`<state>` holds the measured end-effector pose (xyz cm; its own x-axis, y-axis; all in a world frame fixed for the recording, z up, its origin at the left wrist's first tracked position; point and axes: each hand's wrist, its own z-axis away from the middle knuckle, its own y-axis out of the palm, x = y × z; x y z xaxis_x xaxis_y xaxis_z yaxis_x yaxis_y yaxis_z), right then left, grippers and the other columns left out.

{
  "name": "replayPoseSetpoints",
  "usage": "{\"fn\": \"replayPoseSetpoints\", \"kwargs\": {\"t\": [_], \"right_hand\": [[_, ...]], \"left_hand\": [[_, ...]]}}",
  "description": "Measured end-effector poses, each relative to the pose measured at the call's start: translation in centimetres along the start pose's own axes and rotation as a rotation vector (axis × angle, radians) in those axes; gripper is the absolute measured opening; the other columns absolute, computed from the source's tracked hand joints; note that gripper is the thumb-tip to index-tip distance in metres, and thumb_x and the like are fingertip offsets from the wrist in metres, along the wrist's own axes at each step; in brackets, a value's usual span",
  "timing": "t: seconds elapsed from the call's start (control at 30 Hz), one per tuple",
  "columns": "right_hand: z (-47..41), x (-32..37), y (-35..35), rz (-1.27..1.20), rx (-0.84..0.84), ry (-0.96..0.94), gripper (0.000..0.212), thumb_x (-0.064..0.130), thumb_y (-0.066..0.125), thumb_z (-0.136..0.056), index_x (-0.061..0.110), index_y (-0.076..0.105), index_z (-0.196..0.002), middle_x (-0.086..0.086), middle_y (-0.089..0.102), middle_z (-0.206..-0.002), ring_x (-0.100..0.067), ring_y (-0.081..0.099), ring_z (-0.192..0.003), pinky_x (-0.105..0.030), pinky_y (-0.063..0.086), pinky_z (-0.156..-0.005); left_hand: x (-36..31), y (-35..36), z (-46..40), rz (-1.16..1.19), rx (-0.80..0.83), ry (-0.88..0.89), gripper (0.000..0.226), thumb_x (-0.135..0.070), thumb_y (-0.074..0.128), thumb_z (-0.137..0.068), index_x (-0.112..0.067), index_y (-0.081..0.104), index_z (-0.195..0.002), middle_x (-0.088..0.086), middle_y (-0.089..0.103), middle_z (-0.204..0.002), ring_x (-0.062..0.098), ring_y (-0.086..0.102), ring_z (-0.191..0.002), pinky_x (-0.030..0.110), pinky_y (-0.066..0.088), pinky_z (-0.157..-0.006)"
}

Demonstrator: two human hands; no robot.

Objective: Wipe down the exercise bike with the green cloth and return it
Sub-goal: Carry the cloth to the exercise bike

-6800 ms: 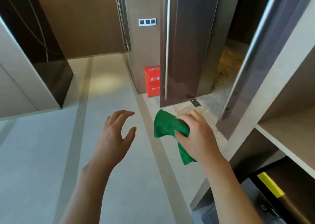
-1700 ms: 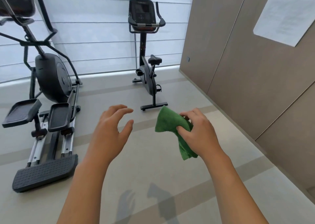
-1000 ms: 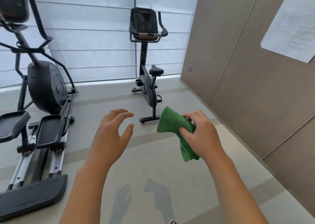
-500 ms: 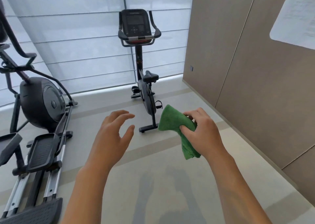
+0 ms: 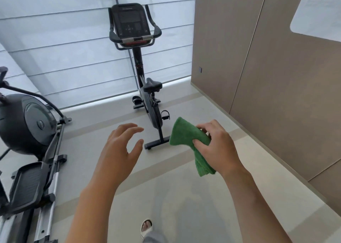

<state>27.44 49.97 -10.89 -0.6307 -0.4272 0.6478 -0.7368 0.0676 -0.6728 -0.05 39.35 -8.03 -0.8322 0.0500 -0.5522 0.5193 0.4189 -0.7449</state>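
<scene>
The right hand (image 5: 219, 148) holds the green cloth (image 5: 188, 139) bunched in front of the body, thumb and fingers curled round its middle so that one wad stands up above the grip and a tail hangs below the palm. The left hand (image 5: 120, 150) is held out beside it with its fingers loosely spread and slightly curved, touching nothing. The exercise bike (image 5: 145, 80) stands ahead on the floor (image 5: 175, 196) near the blinds (image 5: 73, 48), well apart from both hands, with its console (image 5: 132, 22) and handlebars uppermost, the saddle (image 5: 152, 84) lower down and the rear foot bar nearest the person. An elliptical trainer (image 5: 27, 132) stands to the left, and a sandalled foot (image 5: 146, 228) shows at the bottom edge. The step in hand looks like the approach, with no wiping begun. To do it well, the person probably should close in until the handlebars are within easy reach, then open the cloth from its bunch into a flatter pad so more of it meets the surface. Starting at the console and grips and working down to saddle and frame would keep dust from falling on cleaned parts. The free left hand could steady the handlebar while the right wipes, with light pressure on the screen.
</scene>
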Motion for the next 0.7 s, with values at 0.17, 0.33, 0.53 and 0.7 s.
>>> {"fn": "replayPoseSetpoints", "kwargs": {"t": [0.17,0.33,0.53,0.7], "right_hand": [[-5.3,-0.1,3.2,0.032,0.009,0.021,0.030,0.029,0.074,-0.086,0.037,0.067,-0.114,0.021,0.053,-0.101,0.001,0.056,-0.089,-0.024,0.048,-0.072],[-12.3,1.4,6.7,0.103,0.010,0.037,0.031,0.028,0.074,-0.087,0.035,0.068,-0.116,0.020,0.053,-0.100,0.000,0.055,-0.089,-0.022,0.044,-0.071],[-19.7,4.1,11.7,0.149,0.020,0.049,0.030,0.029,0.073,-0.088,0.033,0.068,-0.117,0.019,0.053,-0.101,0.000,0.055,-0.087,-0.017,0.041,-0.069],[-24.7,5.5,16.1,0.173,0.033,0.038,0.030,0.029,0.074,-0.088,0.033,0.068,-0.117,0.019,0.054,-0.102,0.003,0.055,-0.088,-0.014,0.039,-0.069]], "left_hand": [[4.4,1.4,-5.9,0.034,0.020,0.024,0.031,-0.024,0.067,-0.099,-0.032,0.067,-0.129,-0.019,0.056,-0.135,0.010,0.055,-0.127,0.029,0.040,-0.103],[9.5,1.6,-13.6,0.072,0.056,0.033,0.030,-0.021,0.067,-0.100,-0.030,0.068,-0.129,-0.016,0.058,-0.135,0.012,0.056,-0.127,0.032,0.043,-0.105],[15.5,0.3,-21.3,0.100,0.044,0.019,0.030,-0.022,0.067,-0.100,-0.032,0.068,-0.128,-0.022,0.055,-0.132,0.008,0.054,-0.127,0.028,0.040,-0.104],[20.9,0.1,-25.0,0.115,0.031,0.020,0.030,-0.018,0.069,-0.098,-0.028,0.069,-0.126,-0.015,0.060,-0.132,0.014,0.058,-0.124,0.030,0.044,-0.103]]}}
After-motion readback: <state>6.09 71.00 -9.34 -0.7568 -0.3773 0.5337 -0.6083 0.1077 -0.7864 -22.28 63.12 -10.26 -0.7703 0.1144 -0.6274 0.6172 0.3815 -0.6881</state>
